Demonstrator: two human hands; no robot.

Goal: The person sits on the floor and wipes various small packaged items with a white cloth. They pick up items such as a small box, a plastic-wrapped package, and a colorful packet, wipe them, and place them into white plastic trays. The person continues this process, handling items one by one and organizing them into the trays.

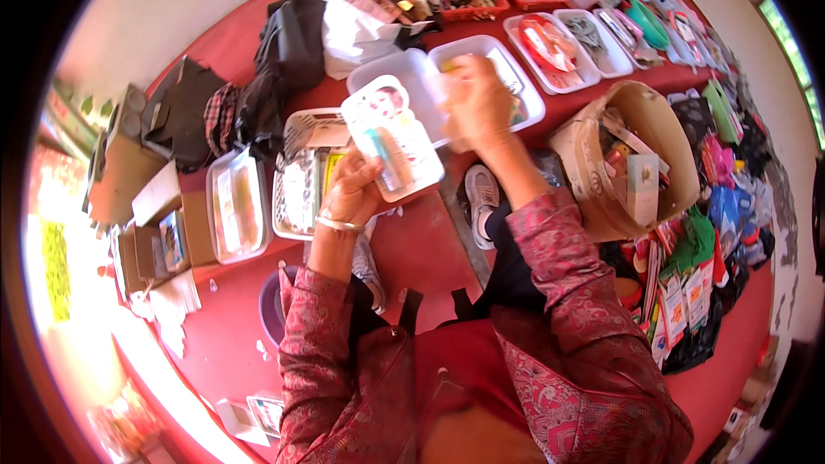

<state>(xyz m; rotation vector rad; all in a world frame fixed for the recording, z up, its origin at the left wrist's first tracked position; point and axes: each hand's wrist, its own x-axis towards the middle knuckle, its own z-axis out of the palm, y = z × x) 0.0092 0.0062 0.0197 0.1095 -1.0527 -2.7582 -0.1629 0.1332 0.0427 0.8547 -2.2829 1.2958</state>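
Note:
My left hand [352,182] is closed on the lower left edge of a flat white plastic pack [418,155] with rounded corners and a printed picture at its top. Under my thumb, a teal and brown strip-shaped item lies along the pack's face. To the right of it, my right hand [477,103] is raised over a white tub [531,112]; motion blurs its fingers. A bit of yellow shows near those fingertips, too smeared to name. Behind the pack stands another white tub [378,64], partly covered by it.
At left are a white basket [282,193], a clear lidded box [214,206] and an opened carton [198,228]. A large tan bucket [589,185] holding boxes stands by my right arm. Red trays [468,13] line the back, beside a white bag [344,43]. Packets crowd the right.

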